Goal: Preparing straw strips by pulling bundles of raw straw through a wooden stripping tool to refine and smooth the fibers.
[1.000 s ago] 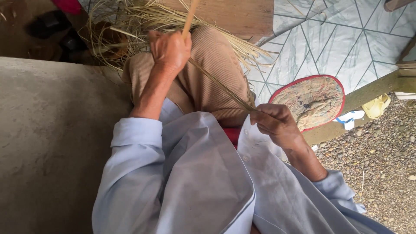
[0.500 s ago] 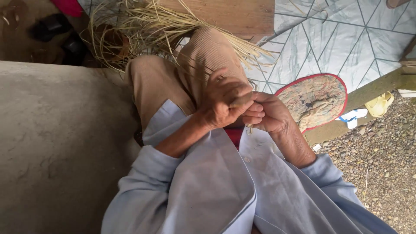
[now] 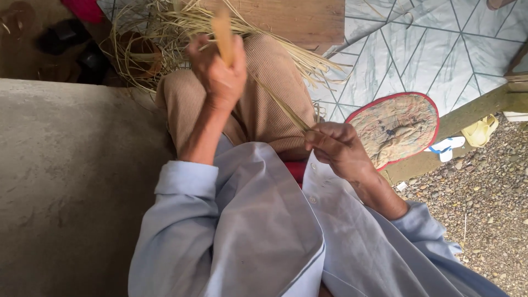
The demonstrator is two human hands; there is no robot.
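My left hand (image 3: 217, 71) is raised over my knees and closed around a flat tan wooden tool (image 3: 223, 33) that sticks upward, blurred. My right hand (image 3: 338, 148) sits lower, near my lap, pinching one end of a thin pale straw strand (image 3: 280, 107). The strand runs taut from my right fingers up toward my left hand. Both hands are over my tan trousers (image 3: 264, 104). Beyond my knees lies a loose pile of dry straw fibres (image 3: 165, 27).
A grey concrete slab (image 3: 71, 181) fills the left. A red-rimmed woven hand fan (image 3: 399, 126) lies on a patterned floor mat (image 3: 418, 49) to the right. Gravel (image 3: 484, 203) is lower right. A wooden board (image 3: 297, 19) stands beyond the straw. Dark shoes (image 3: 60, 38) sit top left.
My hands met at my lap half a second ago. Now my left hand has swung back up and away with the tool, drawing along the strand, while my right hand stayed low.
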